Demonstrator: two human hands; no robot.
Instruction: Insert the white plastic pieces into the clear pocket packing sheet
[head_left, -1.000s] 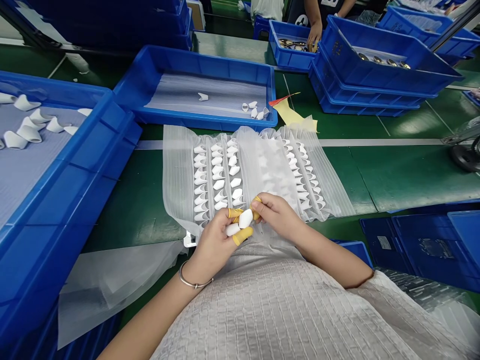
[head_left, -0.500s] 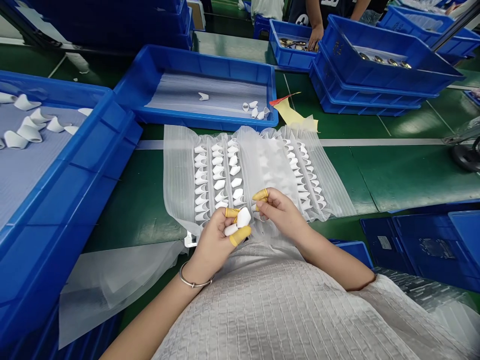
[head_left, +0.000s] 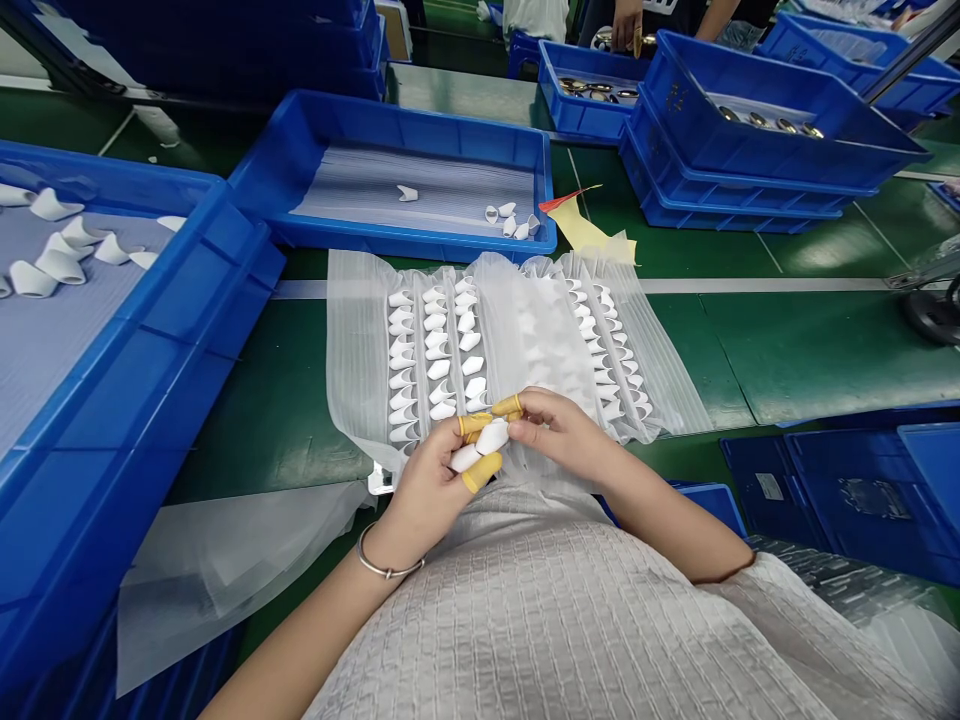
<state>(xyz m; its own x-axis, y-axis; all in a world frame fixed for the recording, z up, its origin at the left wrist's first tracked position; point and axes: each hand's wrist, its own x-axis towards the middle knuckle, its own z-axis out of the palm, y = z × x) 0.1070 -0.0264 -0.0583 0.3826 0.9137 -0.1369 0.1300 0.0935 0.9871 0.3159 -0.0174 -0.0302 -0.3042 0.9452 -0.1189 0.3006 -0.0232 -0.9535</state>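
Two white curved, pointed pieces (head_left: 493, 437) rest between the yellow-capped fingers of my left hand (head_left: 442, 460), which is closed on them. My right hand (head_left: 559, 425), also wearing yellow finger cots, pinches the far end of the upper piece. Both hands are above the near edge of a translucent pleated sheet (head_left: 352, 340). Rows of similar white pieces (head_left: 439, 370) lie in the sheet's folds, on its left part and its right part. A folded layer veils the pieces in the middle.
Beyond the sheet stands a blue tray (head_left: 405, 240) with several white pieces. Another blue bin (head_left: 217, 300) with more pieces is at left. Stacked blue crates (head_left: 750, 180) stand back right, beside yellow paper (head_left: 589, 232). Across the bench, a co-worker's hand (head_left: 627, 25) is over a crate of shiny parts.
My right hand has moved left and slightly down, onto the upper white piece in my left hand. That piece has tilted. The co-worker's hand has risen from the crate.
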